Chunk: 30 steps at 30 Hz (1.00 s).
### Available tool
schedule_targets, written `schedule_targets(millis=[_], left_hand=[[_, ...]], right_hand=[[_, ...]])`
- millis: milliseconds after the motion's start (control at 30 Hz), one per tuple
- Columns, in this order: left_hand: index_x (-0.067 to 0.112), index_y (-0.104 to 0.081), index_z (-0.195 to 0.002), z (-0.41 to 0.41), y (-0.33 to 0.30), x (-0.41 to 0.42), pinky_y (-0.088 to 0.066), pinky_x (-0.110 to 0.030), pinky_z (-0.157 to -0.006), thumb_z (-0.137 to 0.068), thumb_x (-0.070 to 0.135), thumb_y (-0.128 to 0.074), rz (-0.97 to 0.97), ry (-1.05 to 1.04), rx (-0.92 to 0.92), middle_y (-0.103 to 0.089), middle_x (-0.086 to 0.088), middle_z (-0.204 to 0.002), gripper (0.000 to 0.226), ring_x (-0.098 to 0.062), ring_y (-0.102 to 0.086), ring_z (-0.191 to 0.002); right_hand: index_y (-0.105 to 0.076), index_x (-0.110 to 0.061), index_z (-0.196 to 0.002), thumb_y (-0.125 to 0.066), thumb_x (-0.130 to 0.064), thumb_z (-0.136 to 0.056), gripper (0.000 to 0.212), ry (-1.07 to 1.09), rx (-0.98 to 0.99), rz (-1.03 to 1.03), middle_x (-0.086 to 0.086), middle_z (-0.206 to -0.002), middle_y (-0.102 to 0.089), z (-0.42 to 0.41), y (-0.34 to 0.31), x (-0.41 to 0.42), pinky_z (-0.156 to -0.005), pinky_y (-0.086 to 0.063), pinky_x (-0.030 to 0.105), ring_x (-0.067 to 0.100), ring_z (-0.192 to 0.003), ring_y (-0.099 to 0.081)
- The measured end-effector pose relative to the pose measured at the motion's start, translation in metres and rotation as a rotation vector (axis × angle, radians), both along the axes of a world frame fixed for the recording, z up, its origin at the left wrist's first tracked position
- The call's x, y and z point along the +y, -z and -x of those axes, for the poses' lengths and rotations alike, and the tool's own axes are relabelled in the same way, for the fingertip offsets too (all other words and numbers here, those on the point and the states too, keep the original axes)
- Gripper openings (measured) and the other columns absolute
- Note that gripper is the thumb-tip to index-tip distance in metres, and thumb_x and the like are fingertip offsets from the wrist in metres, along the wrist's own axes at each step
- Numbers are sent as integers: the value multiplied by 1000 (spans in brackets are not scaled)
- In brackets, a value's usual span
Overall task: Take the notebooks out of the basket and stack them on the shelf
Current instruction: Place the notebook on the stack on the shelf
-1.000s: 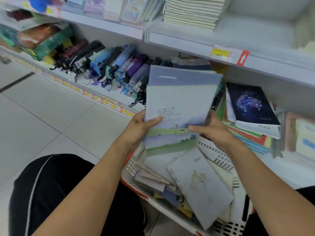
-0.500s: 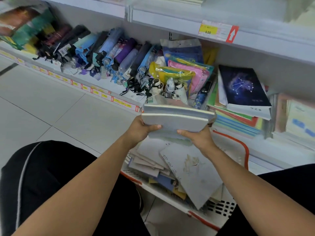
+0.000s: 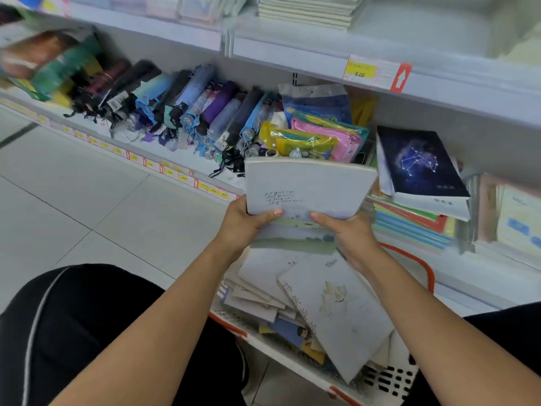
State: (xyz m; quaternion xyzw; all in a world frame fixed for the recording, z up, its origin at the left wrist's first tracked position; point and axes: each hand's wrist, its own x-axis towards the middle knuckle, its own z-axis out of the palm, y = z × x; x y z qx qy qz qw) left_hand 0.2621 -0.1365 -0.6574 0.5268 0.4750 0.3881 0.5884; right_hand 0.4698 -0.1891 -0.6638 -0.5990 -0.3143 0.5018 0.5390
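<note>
Both hands hold a thin stack of pale grey-blue notebooks (image 3: 304, 189) above the basket, tilted with the cover facing me. My left hand (image 3: 244, 222) grips its lower left edge, thumb on the cover. My right hand (image 3: 347, 230) grips the lower right edge the same way. Below them the white basket (image 3: 389, 379) with orange trim holds several more notebooks (image 3: 336, 312) lying in a loose pile. A stack of pale notebooks (image 3: 307, 10) lies on the upper shelf (image 3: 292, 57).
On the lower shelf lie a row of folded umbrellas (image 3: 190, 109), bright plastic pouches (image 3: 319, 136) and a dark constellation notebook (image 3: 418, 165) on coloured books. A yellow price tag (image 3: 360, 70) sits on the upper shelf edge. Grey floor tiles (image 3: 87, 206) spread left.
The held notebooks went from upright to flat half a second ago, and now tilt back up so the cover faces me. The view has swung upward a little.
</note>
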Motion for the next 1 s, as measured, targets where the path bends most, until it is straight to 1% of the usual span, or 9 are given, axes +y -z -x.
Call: schedule_targets(millis=[100, 200, 333, 433, 500, 600, 767, 933, 1000], left_hand=[[7, -65, -118, 9, -45, 12, -56, -26, -85, -79, 4, -77, -167, 33, 60, -73, -2, -112, 41, -14, -70, -102], [12, -67, -115, 15, -98, 20, -53, -16, -78, -87, 11, -70, -305, 80, 129, -74, 7, -105, 29, -7, -70, -97], [18, -66, -113, 9, -173, 43, -56, -18, -73, -90, 14, -66, -394, -14, 17, -75, 9, -102, 23, -9, -72, -91], [18, -65, -116, -6, -221, 73, -59, -28, -78, -90, 26, -67, -332, -79, -56, -74, 5, -106, 27, -12, -72, -92], [16, -67, -112, -18, -254, 94, -60, -28, -71, -89, 28, -69, -246, -107, -92, -75, 2, -101, 26, -11, -73, -82], [11, -64, -107, -28, -297, 126, -60, -27, -58, -90, 23, -69, -163, -41, -24, -74, -3, -93, 21, -13, -72, -70], [-2, -49, -127, -41, -310, 166, -48, -16, -44, -95, 10, -60, -53, 34, -3, -61, -9, -88, 36, -11, -63, -56], [-9, -34, -141, -67, -309, 214, -57, -22, -76, -99, -6, -44, -50, -168, -248, -56, -11, -84, 43, -14, -60, -68], [-10, -37, -140, -74, -303, 236, -56, -20, -73, -98, -9, -44, -54, -203, -261, -61, -16, -93, 43, -14, -60, -68]], right_hand=[[-81, -16, -75, -83, -10, -65, 12, 7, 80, -102, 5, -94, -77, 5, -46, 10, -97, -53, 43, 20, -95, -72], [-77, -6, -99, -82, -18, -63, 39, -28, 151, -151, 10, -105, -76, 9, -100, 22, -100, -50, 40, 23, -102, -71], [-71, -7, -112, -73, -16, -82, 31, -97, 37, -295, 3, -110, -75, 2, -181, 42, -93, -51, 30, 19, -107, -69], [-62, -20, -126, -71, -25, -87, 40, -144, -22, -310, -4, -120, -71, -6, -217, 51, -95, -53, 41, 17, -110, -67], [-58, -24, -128, -68, -31, -90, 40, -145, 17, -257, -3, -124, -67, -9, -235, 59, -75, -61, 44, 22, -106, -69], [-61, -14, -119, -64, -21, -95, 25, -28, 128, -266, 6, -114, -68, -16, -265, 83, -47, -54, 25, 20, -81, -70], [-53, 0, -122, -57, -3, -97, 25, 134, 276, -246, 14, -130, -53, -34, -302, 156, -44, -55, 25, 27, -81, -63], [-51, 3, -112, -44, 6, -100, 14, 110, 167, -217, 15, -106, -57, -44, -323, 216, -46, -58, 30, 33, -87, -63], [-53, 4, -110, -46, 8, -98, 14, 110, 51, -208, 14, -101, -58, -49, -322, 237, -49, -59, 28, 29, -83, -64]])
